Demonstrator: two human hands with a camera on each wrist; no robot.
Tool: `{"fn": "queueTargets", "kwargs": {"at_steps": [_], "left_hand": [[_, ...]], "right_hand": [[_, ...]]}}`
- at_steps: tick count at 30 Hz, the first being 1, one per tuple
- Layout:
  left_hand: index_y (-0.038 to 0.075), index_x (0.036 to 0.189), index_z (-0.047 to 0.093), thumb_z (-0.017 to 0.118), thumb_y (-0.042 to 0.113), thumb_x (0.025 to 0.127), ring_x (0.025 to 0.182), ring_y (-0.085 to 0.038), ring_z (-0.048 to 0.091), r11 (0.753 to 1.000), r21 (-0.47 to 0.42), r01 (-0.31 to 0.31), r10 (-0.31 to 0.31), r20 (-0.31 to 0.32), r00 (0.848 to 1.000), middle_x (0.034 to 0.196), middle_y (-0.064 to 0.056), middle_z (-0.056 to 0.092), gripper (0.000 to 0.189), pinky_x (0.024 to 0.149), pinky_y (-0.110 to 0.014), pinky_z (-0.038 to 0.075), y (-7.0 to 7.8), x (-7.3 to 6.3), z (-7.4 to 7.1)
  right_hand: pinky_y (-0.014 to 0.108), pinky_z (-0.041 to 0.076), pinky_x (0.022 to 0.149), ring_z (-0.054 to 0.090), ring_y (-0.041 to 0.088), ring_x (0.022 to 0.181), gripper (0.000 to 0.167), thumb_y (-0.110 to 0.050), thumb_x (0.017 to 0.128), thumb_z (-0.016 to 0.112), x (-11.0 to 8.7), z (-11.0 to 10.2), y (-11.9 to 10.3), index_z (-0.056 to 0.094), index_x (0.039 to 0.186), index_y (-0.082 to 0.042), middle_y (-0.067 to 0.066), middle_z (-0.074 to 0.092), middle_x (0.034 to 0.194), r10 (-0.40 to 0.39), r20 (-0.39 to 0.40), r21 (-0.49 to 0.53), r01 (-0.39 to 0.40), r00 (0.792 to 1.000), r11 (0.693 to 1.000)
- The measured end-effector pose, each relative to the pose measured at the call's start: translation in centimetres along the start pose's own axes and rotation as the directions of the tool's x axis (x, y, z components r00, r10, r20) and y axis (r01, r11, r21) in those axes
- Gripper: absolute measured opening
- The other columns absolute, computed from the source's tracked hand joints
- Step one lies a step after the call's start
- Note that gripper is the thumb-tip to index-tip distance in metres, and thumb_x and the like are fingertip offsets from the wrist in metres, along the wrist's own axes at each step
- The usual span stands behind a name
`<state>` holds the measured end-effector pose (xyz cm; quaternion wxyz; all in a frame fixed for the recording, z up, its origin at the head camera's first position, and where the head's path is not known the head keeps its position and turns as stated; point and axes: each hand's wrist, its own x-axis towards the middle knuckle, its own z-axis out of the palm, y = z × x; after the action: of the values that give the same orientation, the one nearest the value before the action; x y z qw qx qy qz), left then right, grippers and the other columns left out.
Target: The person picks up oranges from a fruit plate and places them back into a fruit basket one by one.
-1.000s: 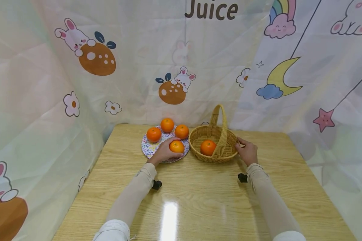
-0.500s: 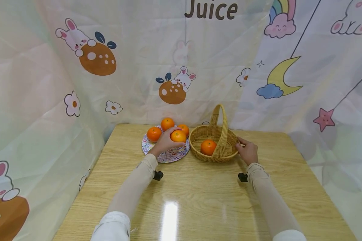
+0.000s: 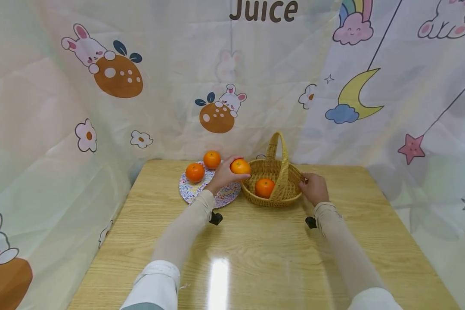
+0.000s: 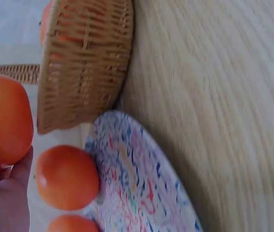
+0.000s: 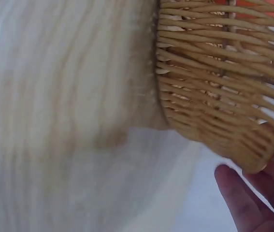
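Note:
My left hand [image 3: 221, 175] grips an orange [image 3: 240, 167] between thumb and fingers, raised at the left rim of the wicker basket [image 3: 252, 199]. In the left wrist view this orange [image 4: 5, 121] is close to the basket's side. My right hand [image 3: 316, 189] pinches the basket's right rim; the right wrist view shows fingers [image 5: 240, 198] around that rim. One orange [image 3: 264, 188] lies in the basket, left of its arched handle [image 3: 283, 172]. On the speckled plate [image 3: 230, 198] sit oranges [image 3: 195, 172], partly hidden by my left hand.
The plate and basket stand side by side at the back of the wooden table [image 3: 255, 254]. A cartoon-printed cloth [image 3: 170, 86] hangs behind and along both sides. Small black pieces [image 3: 215, 218] sit under each wrist.
My left hand has lifted the orange off the plate and carried it right and up to the basket's rim. My right hand keeps hold of the basket. The head view has shifted slightly.

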<state>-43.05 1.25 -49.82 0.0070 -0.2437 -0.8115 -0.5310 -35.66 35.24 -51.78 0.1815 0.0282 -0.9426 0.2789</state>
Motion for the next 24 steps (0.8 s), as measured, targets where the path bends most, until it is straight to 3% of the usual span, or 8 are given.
{"fn": "queueTargets", "kwargs": {"at_steps": [4, 8, 17, 24], "left_hand": [[0.021, 0.136, 0.054, 0.085, 0.035, 0.075, 0.101, -0.020, 0.060, 1.000, -0.017, -0.004, 0.003, -0.018, 1.000, 0.126, -0.001, 0.058, 0.070, 0.086, -0.038, 0.052, 0.1, 0.6, 1.2], [0.022, 0.136, 0.053, 0.085, 0.036, 0.075, 0.102, -0.020, 0.060, 0.999, -0.044, 0.005, -0.005, -0.002, 1.000, 0.126, -0.001, 0.057, 0.070, 0.087, -0.037, 0.052, 0.3, 1.0, 2.1], [0.026, 0.137, 0.051, 0.084, 0.040, 0.075, 0.101, -0.020, 0.060, 1.000, -0.030, 0.005, -0.004, 0.031, 1.000, 0.124, -0.001, 0.057, 0.072, 0.084, -0.037, 0.052, 1.1, 1.8, 3.8], [0.018, 0.137, 0.052, 0.086, 0.039, 0.073, 0.102, -0.021, 0.060, 0.999, -0.039, -0.017, 0.018, 0.025, 1.000, 0.126, -0.003, 0.057, 0.075, 0.085, -0.037, 0.052, 0.9, 3.1, 4.9]], "right_hand": [[0.044, 0.051, 0.061, 0.063, 0.034, 0.078, 0.022, 0.006, 0.085, 0.059, 0.8, -0.1, -0.5, 0.070, 0.105, 0.009, 0.026, 0.066, 0.100, -0.080, -0.002, -0.100, 0.079, 0.997, 0.992], [0.053, 0.052, 0.080, 0.059, 0.044, 0.102, 0.027, 0.008, 0.085, 0.058, 0.7, 0.3, -0.5, 0.067, 0.110, 0.012, 0.030, 0.062, 0.112, -0.061, -0.031, -0.107, 0.058, 0.998, 0.993], [0.053, 0.051, 0.082, 0.059, 0.044, 0.105, 0.033, 0.006, 0.085, 0.058, 0.5, 0.5, -0.4, 0.064, 0.117, 0.012, 0.029, 0.060, 0.118, -0.032, -0.075, -0.061, 0.027, 0.997, 0.998], [0.050, 0.054, 0.079, 0.060, 0.041, 0.104, 0.033, 0.005, 0.087, 0.059, 0.4, 0.6, -0.5, 0.064, 0.119, 0.011, 0.027, 0.059, 0.121, -0.007, -0.057, -0.050, 0.004, 0.998, 0.999]]}}
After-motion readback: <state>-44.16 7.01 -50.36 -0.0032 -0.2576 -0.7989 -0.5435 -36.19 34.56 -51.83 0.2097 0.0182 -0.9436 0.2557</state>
